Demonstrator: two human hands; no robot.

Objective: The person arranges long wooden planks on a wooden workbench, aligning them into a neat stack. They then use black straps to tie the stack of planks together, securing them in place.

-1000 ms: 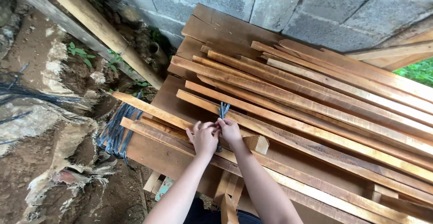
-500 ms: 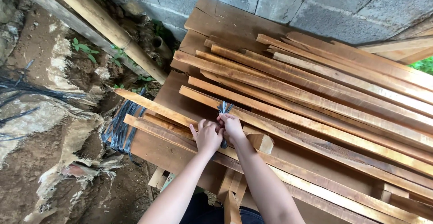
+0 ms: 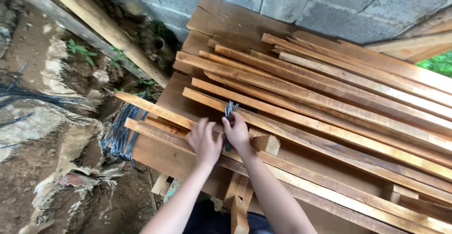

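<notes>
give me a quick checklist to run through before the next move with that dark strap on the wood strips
1. Right hand on the dark strap: ok, fingers pinch it, its ends stick up above them.
2. Left hand on the strap: not ok, fingers spread and blurred beside it, holding nothing.
3. Strap passed around a wood strip: cannot tell, the hand hides its lower part.
4. Small wood block out of the way: ok, just right of the right hand.
5. Bundle of dark straps within reach: ok, hanging off the board edge left of the hands.
</notes>
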